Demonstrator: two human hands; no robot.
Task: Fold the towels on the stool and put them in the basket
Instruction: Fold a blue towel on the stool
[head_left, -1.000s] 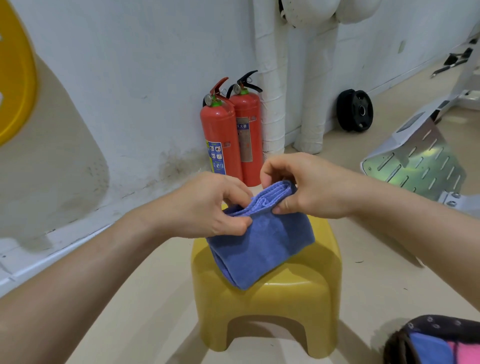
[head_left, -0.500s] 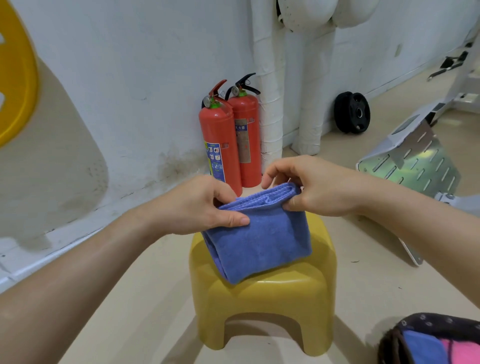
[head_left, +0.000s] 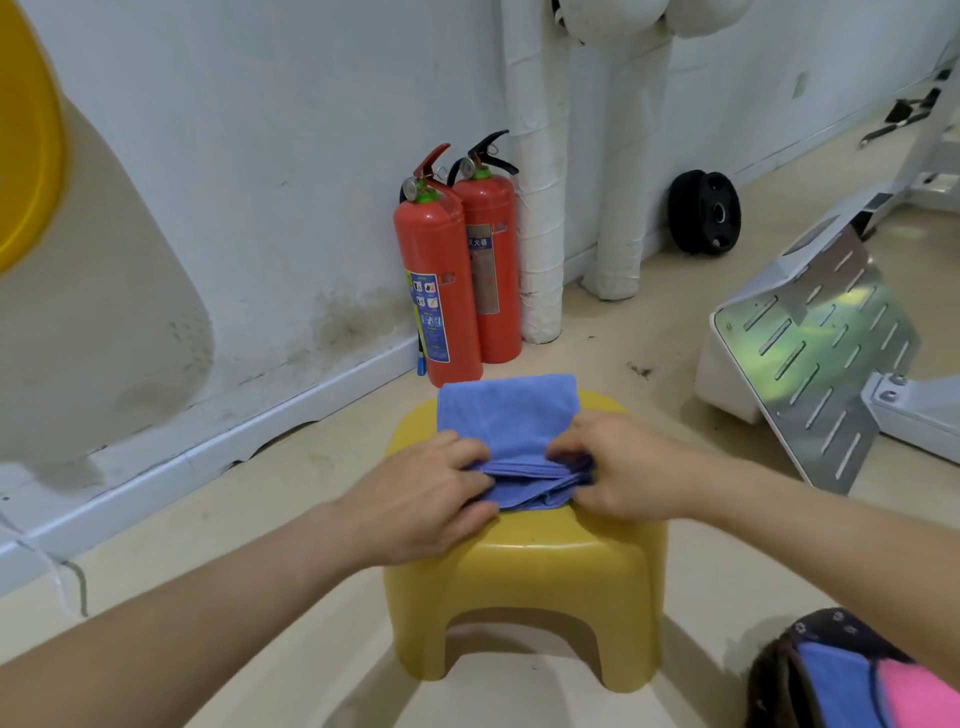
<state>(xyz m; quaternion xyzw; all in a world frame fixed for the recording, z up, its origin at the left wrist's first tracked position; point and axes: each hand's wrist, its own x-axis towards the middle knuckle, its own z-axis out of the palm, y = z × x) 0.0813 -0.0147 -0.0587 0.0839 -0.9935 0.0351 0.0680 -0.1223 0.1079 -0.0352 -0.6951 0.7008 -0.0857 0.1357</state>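
Task thing: blue towel (head_left: 506, 415), lying on top of the yellow stool (head_left: 530, 561). It is folded into several layers, far part flat, near edge a stack of loose edges. Judging by the drape it's soft, light and limp, no stiffness, nothing fragile. The layers will likely slide and fan apart if I lift by one edge only. Best hold is the stacked near edge, at both ends, pinching all layers together.

My left hand (head_left: 415, 499) is palm down, fingers curled over the left end of that edge; thumb position I can't tell. My right hand (head_left: 623, 467) is palm down too, fingertips pinching the right end. Both hands have cloth, neither is spread open. Forearms come in low from either side.

The basket (head_left: 826, 631) sits lower right, apart from the stool, with blue and pink cloth (head_left: 852, 680) inside.
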